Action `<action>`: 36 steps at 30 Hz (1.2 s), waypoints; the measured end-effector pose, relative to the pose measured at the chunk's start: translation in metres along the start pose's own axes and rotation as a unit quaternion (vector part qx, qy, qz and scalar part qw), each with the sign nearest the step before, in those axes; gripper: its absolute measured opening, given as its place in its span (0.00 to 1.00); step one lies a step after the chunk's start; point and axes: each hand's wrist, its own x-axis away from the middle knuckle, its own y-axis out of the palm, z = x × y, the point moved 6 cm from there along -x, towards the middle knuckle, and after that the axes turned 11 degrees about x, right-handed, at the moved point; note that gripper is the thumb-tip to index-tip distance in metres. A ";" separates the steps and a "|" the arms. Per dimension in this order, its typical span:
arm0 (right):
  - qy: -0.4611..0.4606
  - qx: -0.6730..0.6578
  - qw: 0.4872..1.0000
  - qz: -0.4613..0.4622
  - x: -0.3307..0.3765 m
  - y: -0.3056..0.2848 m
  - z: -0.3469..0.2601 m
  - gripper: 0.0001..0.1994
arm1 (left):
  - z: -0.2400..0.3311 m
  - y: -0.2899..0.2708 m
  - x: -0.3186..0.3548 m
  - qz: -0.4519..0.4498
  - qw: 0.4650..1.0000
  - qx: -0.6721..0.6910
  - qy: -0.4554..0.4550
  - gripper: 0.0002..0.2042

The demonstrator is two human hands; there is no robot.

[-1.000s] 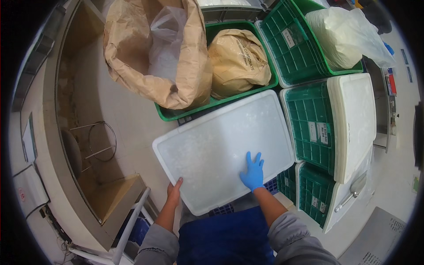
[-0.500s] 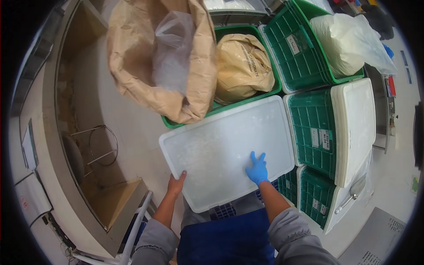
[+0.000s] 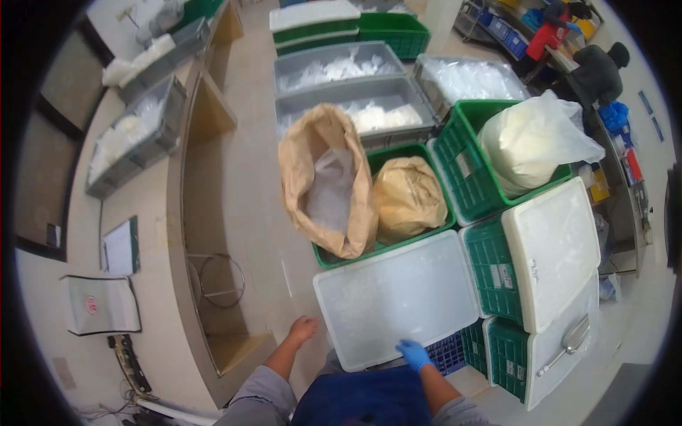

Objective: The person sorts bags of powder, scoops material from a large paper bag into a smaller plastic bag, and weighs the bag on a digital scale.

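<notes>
A white plastic lid (image 3: 398,298) lies flat in front of me, covering what is under it except for some blue grid at the near right. My bare left hand (image 3: 303,330) hovers just off the lid's left edge, fingers loosely curled and nothing in them. On the lid's near edge rests my right hand (image 3: 413,353) in a blue glove, its fingers extended over the surface. Beyond the lid, a green crate (image 3: 380,250) holds a wide-mouthed brown paper sack (image 3: 293,167) with a clear liner, and a folded tan bag (image 3: 408,202).
Green crates (image 3: 494,273) with white lids stand at the right, a metal scoop (image 3: 572,337) on one. A crate (image 3: 469,167) holds a full whitish plastic bag (image 3: 529,145). Grey bins (image 3: 284,110) stand farther back. A counter (image 3: 153,234) runs along the left. Two people (image 3: 600,67) are far right.
My view has tipped up, showing more of the room. My left hand has come off the lid's left edge. The right hand has slid from the lid's middle to its near edge.
</notes>
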 end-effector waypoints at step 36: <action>-0.081 -0.577 0.775 0.242 -0.023 -0.150 -0.402 0.09 | 0.537 -0.020 0.015 -0.373 0.896 0.227 0.083 0.29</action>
